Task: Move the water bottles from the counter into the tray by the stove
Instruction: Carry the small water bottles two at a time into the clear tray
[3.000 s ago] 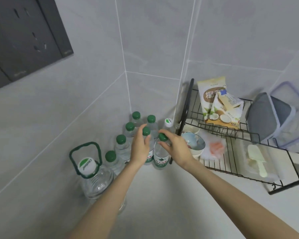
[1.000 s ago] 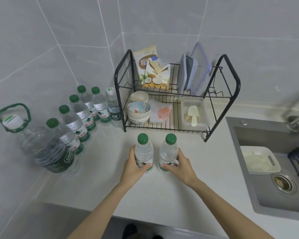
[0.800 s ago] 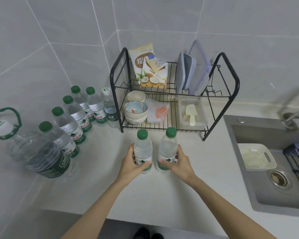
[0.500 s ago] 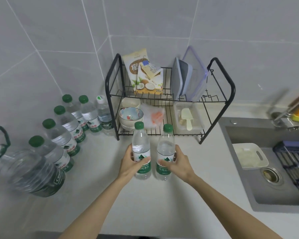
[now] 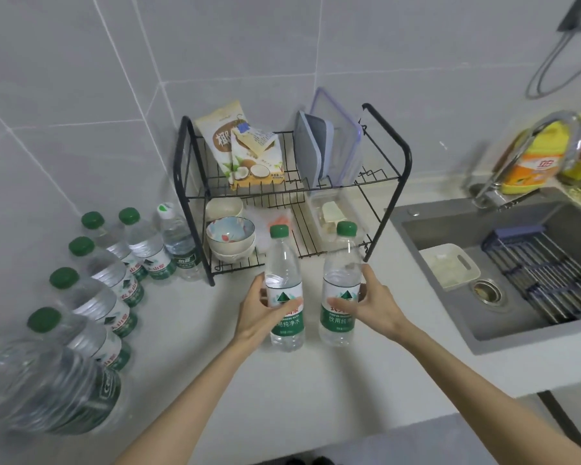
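Water bottles (image 5: 282, 263) gripped in my left hand (image 5: 259, 313) and right hand (image 5: 373, 303) have left the nine-o'clock row (image 5: 98, 290); tray not yet sighted.

We have one wide-angle view, worn on the head, facing forward and steeply down at the desk (image 5: 282, 391) from close above; tiled wall (image 5: 249, 45) fills the top, sink (image 5: 450, 226) the right.

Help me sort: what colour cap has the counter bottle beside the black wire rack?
The clear bottle's cap is white with green; head view.
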Motion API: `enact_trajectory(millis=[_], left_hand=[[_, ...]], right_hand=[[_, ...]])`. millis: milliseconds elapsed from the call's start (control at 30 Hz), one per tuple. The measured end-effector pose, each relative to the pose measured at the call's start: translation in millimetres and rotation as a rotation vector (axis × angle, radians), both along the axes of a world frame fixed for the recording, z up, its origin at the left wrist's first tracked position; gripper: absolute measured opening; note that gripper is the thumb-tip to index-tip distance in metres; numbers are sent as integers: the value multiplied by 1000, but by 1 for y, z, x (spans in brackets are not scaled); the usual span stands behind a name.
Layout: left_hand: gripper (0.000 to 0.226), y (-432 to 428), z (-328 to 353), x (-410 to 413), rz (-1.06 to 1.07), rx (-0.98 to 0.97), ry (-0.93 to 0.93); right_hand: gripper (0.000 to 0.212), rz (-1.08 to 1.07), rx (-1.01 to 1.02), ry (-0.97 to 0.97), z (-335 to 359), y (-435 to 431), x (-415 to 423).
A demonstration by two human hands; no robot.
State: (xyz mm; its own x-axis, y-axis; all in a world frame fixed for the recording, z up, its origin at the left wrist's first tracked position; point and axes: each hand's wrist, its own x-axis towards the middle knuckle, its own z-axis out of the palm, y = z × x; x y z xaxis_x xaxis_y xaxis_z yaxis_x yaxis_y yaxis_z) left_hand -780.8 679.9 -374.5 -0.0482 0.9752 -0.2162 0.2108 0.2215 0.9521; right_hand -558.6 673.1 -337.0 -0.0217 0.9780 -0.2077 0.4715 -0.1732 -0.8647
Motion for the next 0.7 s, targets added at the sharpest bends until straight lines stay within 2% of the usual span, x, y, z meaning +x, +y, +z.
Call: enact_trajectory(millis=[300, 700], left_hand=[[59, 6, 36, 42, -275, 111, -11], [71, -27, 48, 182, -701, 159, 0]], right_hand=[[61, -218, 29, 88, 13, -49, 38], [57, -666, 106, 95, 26, -168, 136]])
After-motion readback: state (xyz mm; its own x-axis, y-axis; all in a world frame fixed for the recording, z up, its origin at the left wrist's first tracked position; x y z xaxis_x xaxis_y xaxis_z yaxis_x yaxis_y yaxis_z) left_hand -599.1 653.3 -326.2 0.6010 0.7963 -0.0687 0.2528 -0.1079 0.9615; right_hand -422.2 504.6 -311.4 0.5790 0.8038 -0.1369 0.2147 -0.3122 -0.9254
